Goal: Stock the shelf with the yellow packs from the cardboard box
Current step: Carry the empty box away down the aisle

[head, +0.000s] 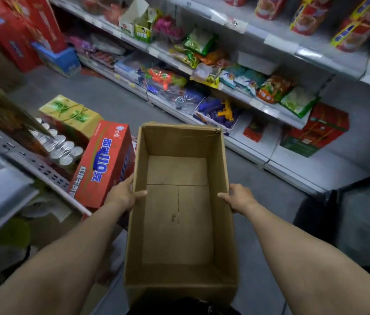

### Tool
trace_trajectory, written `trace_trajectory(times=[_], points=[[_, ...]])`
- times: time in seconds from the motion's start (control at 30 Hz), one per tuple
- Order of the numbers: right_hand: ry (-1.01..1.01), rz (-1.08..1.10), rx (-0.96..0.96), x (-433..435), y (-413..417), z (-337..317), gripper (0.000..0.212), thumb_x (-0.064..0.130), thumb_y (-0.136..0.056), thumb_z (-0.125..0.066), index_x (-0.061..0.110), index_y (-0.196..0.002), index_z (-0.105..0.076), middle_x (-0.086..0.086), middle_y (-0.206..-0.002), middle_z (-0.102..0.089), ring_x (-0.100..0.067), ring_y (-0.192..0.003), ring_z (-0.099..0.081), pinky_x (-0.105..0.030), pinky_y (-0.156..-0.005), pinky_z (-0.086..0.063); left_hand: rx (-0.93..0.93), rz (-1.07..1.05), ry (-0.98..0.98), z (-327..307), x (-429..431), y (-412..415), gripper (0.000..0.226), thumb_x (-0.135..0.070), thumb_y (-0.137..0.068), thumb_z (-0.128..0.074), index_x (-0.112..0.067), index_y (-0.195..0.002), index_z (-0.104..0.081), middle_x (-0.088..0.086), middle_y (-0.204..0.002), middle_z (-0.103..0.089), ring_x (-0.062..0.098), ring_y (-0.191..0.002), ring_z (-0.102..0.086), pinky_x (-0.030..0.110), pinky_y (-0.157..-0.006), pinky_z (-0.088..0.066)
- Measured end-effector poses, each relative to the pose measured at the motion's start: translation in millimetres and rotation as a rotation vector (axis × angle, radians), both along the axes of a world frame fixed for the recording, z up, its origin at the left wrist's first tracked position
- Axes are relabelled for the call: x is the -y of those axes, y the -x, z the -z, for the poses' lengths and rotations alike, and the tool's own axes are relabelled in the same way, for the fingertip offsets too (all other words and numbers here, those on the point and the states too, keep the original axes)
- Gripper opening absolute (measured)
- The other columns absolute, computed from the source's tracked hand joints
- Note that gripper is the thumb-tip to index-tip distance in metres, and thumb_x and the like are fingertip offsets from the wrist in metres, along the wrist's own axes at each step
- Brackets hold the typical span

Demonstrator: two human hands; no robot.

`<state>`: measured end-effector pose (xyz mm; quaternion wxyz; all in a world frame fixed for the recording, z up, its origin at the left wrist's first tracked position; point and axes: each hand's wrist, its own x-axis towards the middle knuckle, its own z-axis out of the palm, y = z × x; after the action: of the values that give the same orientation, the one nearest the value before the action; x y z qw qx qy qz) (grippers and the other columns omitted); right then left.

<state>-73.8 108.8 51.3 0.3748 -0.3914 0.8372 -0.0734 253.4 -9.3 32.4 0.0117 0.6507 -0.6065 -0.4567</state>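
While held above the grey aisle floor (115, 101), the open brown cardboard box (180, 226) shows a bare bottom. Left hand (123, 195) and right hand (238, 198) each clamp a side wall, thumbs inside. Yellow packs not visible in the box.

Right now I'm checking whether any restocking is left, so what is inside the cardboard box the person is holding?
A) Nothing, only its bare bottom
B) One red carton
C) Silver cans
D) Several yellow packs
A: the cardboard box shows only its bare brown bottom flaps, with the left hand and the right hand gripping its two side walls.
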Motion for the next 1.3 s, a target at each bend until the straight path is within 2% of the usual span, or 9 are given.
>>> trace_trajectory(times=[0.07, 0.17, 0.3, 0.47, 0.63, 0.93, 1.03, 1.13, 1.3], points=[[-0.009, 0.025, 0.024, 26.2, 3.7, 12.4, 0.021, 0.040, -0.094, -0.065, 0.021, -0.101, -0.060, 0.001, -0.084, -0.064, -0.017, -0.075, -0.065, -0.033, -0.064, -0.057, 0.031, 0.005, -0.017, 5.1, 25.6, 6.0, 0.076, -0.044, -0.084, -0.072, -0.045, -0.148, -0.030, 0.007, -0.128, -0.063, 0.031, -0.114, -0.060, 0.048, -0.099, -0.049], [-0.032, 0.047, 0.023, 57.8, 5.2, 31.4, 0.030, 0.045, -0.091, -0.067, 0.016, -0.097, -0.062, -0.003, -0.084, -0.066, -0.024, -0.082, -0.066, -0.043, -0.077, -0.060, 0.071, 0.014, -0.011, 11.8, 61.7, 9.6, 0.075, -0.042, -0.085, -0.071, -0.041, -0.149, -0.031, 0.006, -0.127, -0.063, 0.031, -0.112, -0.061, 0.041, -0.096, -0.050], [-0.073, 0.027, 0.015, 91.0, 7.1, 56.0, 0.037, 0.050, -0.090, -0.066, 0.014, -0.101, -0.063, -0.009, -0.088, -0.067, -0.029, -0.085, -0.065, -0.047, -0.076, -0.059, 0.110, -0.010, -0.031, 28.2, 95.1, 13.8, 0.075, -0.043, -0.086, -0.070, -0.045, -0.148, -0.029, 0.003, -0.127, -0.064, 0.029, -0.110, -0.062, 0.039, -0.092, -0.051], [-0.108, -0.017, -0.012, 122.0, 10.6, 64.0, 0.034, 0.045, -0.092, -0.066, 0.015, -0.107, -0.062, -0.008, -0.091, -0.065, -0.026, -0.084, -0.064, -0.039, -0.071, -0.058, 0.160, -0.114, -0.050, 48.7, 103.0, 23.4, 0.072, -0.039, -0.088, -0.068, -0.046, -0.148, -0.028, 0.005, -0.124, -0.063, 0.029, -0.109, -0.062, 0.043, -0.091, -0.052], [-0.158, -0.072, -0.052, 146.6, 15.8, 70.9, 0.038, 0.048, -0.093, -0.064, 0.013, -0.106, -0.060, -0.008, -0.097, -0.066, -0.027, -0.091, -0.064, -0.039, -0.075, -0.057, 0.216, -0.112, -0.023, 61.9, 117.8, 27.9, 0.069, -0.040, -0.087, -0.069, -0.045, -0.145, -0.032, 0.001, -0.116, -0.064, 0.025, -0.101, -0.064, 0.044, -0.085, -0.055], [-0.185, -0.093, -0.034, 154.1, 15.6, 90.8, 0.045, 0.051, -0.090, -0.065, 0.012, -0.111, -0.064, -0.010, -0.101, -0.068, -0.029, -0.095, -0.064, -0.044, -0.081, -0.059, 0.257, -0.034, -0.013, 73.2, 138.9, 28.0, 0.069, -0.042, -0.088, -0.067, -0.046, -0.146, -0.030, -0.001, -0.113, -0.064, 0.019, -0.090, -0.063, 0.032, -0.068, -0.053], [-0.218, -0.097, -0.017, 153.9, 15.1, 94.5, 0.053, 0.048, -0.093, -0.063, 0.006, -0.126, -0.058, -0.015, -0.118, -0.065, -0.033, -0.109, -0.061, -0.045, -0.093, -0.054, 0.282, -0.023, -0.026, 78.5, 140.4, 27.6, 0.073, -0.042, -0.088, -0.066, -0.044, -0.149, -0.025, 0.001, -0.115, -0.063, 0.022, -0.093, -0.063, 0.036, -0.073, -0.054], [-0.231, -0.114, -0.007, 156.4, 14.3, 91.3, 0.066, 0.048, -0.095, -0.059, 0.005, -0.143, -0.044, -0.016, -0.141, -0.054, -0.034, -0.131, -0.049, -0.041, -0.107, -0.043, 0.275, -0.073, -0.081, 80.4, 138.9, 32.4, 0.087, -0.040, -0.088, -0.069, -0.034, -0.155, -0.014, 0.009, -0.132, -0.057, 0.032, -0.112, -0.061, 0.047, -0.089, -0.054], [-0.307, -0.138, -0.012, 169.5, 12.8, 87.4, 0.070, 0.059, -0.095, -0.051, 0.008, -0.143, -0.042, -0.015, -0.141, -0.054, -0.035, -0.130, -0.050, -0.041, -0.105, -0.045, 0.254, -0.150, -0.119, 77.7, 135.1, 46.9, 0.101, -0.044, -0.081, -0.074, -0.020, -0.156, -0.009, 0.015, -0.142, -0.049, 0.037, -0.126, -0.053, 0.052, -0.098, -0.050]])
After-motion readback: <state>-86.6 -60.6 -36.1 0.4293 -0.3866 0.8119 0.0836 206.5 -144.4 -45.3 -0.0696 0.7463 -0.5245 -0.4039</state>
